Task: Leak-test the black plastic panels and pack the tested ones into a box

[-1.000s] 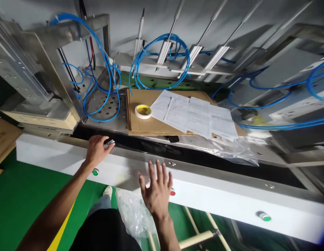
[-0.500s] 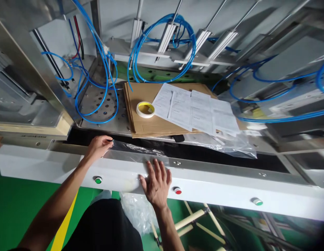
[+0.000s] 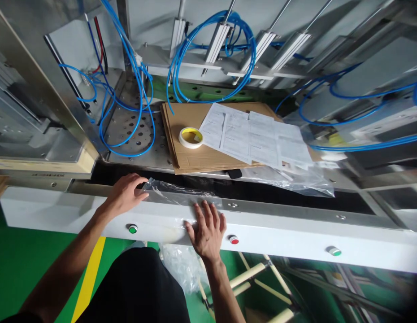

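A clear plastic bag [image 3: 176,197] lies across the machine's metal front rail [image 3: 296,211] and hangs down over the white front panel [image 3: 282,244]. My left hand [image 3: 125,195] pinches the bag's upper left corner at the rail. Flat on the bag, with fingers spread, my right hand [image 3: 207,229] presses it against the panel just left of a red button [image 3: 233,239]. A green button [image 3: 132,229] sits below my left wrist.
Behind the rail lie a stack of cardboard sheets [image 3: 188,152], a roll of tape [image 3: 191,137], printed papers [image 3: 255,141] and more clear bags [image 3: 296,181]. Blue air hoses [image 3: 134,103] loop over the perforated plate. Another green button [image 3: 334,251] is at right. More plastic [image 3: 181,267] hangs below.
My right hand came down from the air and now rests flat on the bag. My left hand has drawn the bag's corner up along the rail. The view shifted slightly.
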Action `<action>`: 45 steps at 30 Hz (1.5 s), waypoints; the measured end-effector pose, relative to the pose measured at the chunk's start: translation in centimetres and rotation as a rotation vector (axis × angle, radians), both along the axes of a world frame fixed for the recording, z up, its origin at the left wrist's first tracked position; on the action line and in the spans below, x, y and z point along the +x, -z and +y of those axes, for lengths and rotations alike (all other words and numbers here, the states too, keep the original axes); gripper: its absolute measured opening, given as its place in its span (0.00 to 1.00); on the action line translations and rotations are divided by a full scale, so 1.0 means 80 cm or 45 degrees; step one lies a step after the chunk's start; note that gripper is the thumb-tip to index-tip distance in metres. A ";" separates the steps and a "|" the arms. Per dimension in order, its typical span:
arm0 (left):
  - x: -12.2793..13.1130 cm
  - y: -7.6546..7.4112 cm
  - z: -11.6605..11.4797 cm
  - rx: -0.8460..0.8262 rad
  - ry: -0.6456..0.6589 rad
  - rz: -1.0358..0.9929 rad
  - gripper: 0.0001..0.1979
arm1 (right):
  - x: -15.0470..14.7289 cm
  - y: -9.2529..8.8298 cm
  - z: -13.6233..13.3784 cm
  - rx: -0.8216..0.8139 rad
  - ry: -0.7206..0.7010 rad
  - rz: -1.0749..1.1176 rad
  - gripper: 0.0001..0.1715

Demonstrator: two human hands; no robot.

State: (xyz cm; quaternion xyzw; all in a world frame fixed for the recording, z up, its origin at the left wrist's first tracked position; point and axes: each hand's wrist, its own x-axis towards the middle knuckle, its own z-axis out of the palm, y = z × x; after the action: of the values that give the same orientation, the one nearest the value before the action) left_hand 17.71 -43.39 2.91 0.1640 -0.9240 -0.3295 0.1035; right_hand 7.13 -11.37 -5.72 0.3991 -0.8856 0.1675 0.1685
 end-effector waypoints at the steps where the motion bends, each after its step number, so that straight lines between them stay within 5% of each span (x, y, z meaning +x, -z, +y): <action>1: 0.005 -0.003 0.001 -0.062 0.034 0.002 0.15 | 0.000 0.000 0.000 -0.001 0.001 -0.003 0.39; 8: 0.018 -0.006 0.006 -0.396 0.139 0.020 0.07 | -0.001 0.001 -0.001 -0.019 -0.006 0.004 0.40; 14: 0.011 -0.002 0.016 -0.550 0.087 0.007 0.13 | -0.002 -0.001 -0.001 0.010 -0.003 -0.017 0.41; 30: 0.013 0.013 0.038 -0.430 -0.400 -0.069 0.07 | -0.002 0.001 0.002 0.042 -0.011 -0.048 0.43; 39: 0.027 -0.013 0.026 -0.447 -0.128 -0.010 0.08 | -0.001 -0.003 0.000 0.015 -0.030 -0.036 0.41; 45: 0.007 -0.001 0.028 -0.499 0.025 -0.061 0.08 | 0.000 -0.002 0.000 0.015 -0.019 -0.049 0.43</action>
State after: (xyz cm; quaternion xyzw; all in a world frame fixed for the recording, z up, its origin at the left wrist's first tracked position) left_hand 18.26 -41.15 3.03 0.1393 -0.9743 -0.1402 0.1083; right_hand 7.09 -11.38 -5.58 0.4034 -0.8867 0.1709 0.1480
